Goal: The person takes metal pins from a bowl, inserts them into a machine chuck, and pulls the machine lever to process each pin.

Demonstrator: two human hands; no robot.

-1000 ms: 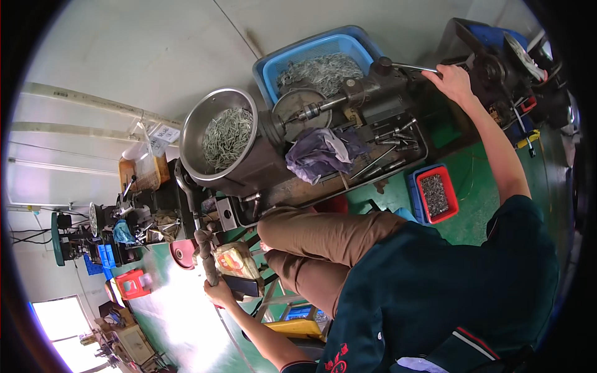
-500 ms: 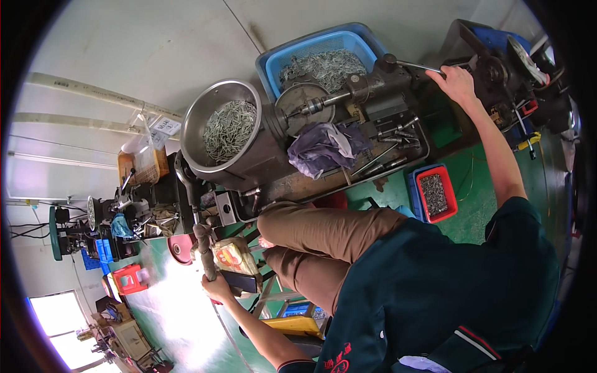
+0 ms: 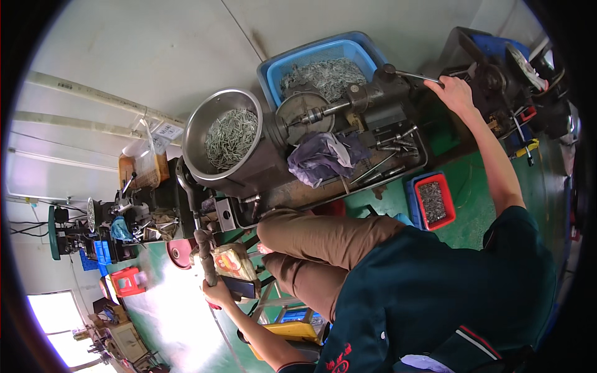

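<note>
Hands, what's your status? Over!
Left hand gripping wrapped handle. Right hand on end of metal lever. Purple cloth bunched on machine, away from both hands.

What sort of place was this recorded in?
Most likely a small metalworking workshop. A dark lathe-like machine with a chuck stands before the person, a steel pot of small metal pins sits at its left end, and a blue basket behind holds more small metal parts.
</note>
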